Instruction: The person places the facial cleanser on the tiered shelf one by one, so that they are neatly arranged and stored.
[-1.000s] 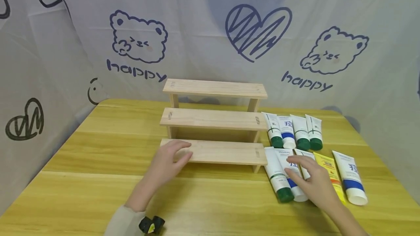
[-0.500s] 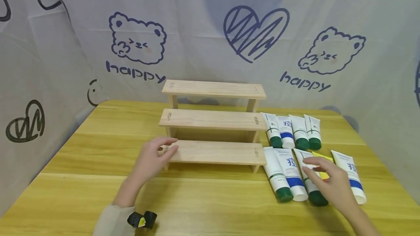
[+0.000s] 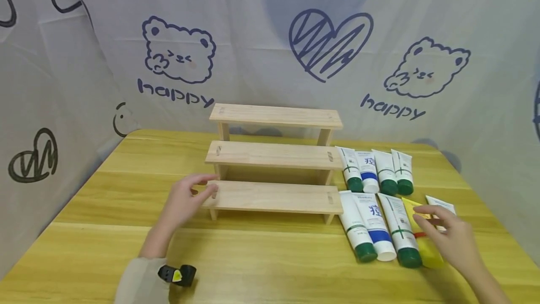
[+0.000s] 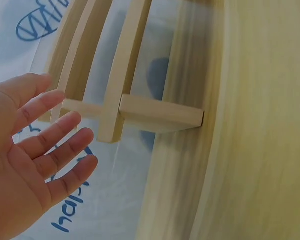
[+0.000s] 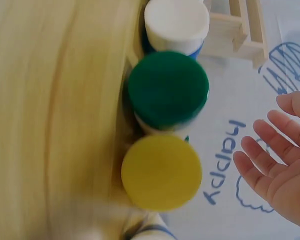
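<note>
Head view: your left hand (image 3: pixel 182 202) hangs released by the left end of the wooden shelf (image 3: pixel 274 196); your right hand (image 3: pixel 455 237) hovers over the yellow tube (image 3: pixel 428 251) on the table (image 3: pixel 270 257). Left wrist: fingers (image 4: pixel 65 151) fanned, unclenched. Right wrist: fingers spread, apart from the yellow cap (image 5: pixel 161 172).

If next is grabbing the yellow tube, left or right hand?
Right, most likely: the right hand is open by the yellow tube, while the left hand is away at the left end of the wooden stand.
</note>
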`<state>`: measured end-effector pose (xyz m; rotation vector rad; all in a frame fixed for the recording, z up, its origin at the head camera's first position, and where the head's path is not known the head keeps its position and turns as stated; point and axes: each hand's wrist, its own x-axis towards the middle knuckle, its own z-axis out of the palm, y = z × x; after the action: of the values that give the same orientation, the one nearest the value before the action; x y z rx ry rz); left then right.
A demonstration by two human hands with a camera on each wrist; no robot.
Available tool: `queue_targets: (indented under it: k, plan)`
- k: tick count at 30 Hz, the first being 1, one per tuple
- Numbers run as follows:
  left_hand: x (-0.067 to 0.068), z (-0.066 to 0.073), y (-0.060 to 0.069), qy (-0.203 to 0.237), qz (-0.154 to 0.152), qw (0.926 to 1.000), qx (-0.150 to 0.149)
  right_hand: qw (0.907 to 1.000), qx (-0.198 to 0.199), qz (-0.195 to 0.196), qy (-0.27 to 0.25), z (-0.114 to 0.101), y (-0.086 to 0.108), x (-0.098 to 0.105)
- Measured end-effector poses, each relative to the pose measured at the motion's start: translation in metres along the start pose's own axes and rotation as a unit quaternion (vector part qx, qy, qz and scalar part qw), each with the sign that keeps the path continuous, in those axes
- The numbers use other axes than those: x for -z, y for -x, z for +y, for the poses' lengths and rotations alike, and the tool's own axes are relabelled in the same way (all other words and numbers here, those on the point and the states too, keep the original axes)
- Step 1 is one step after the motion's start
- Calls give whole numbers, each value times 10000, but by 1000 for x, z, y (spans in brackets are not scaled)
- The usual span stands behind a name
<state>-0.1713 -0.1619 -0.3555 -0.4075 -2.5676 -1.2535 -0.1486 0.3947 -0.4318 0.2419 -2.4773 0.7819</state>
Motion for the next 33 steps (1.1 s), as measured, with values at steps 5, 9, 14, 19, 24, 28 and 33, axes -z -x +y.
queue_targets:
  k: [5,9,14,19,24,28,33]
  plan:
    - [5,-6,0,67,-15,9996,282,9987,-403,-128,297,19,-1,7]
    - [7,-11,0,35,-138,9991,393,9979,-490,-34,418,35,-1,14]
    - [7,-16,-1,-22,-552,9971,530,9946,-807,-143,639,43,0,23]
    - [8,-21,0,166,-927,9934,656,9888,-1161,-422,835,51,-1,33]
    - [7,-27,-1,359,-1187,9892,780,9835,-1436,-622,913,62,0,43]
    - [5,-29,-2,432,-1309,9884,636,9854,-1301,-641,887,76,2,45]
    - [4,-31,-3,496,-1372,9884,419,9856,-1123,-883,907,93,3,49]
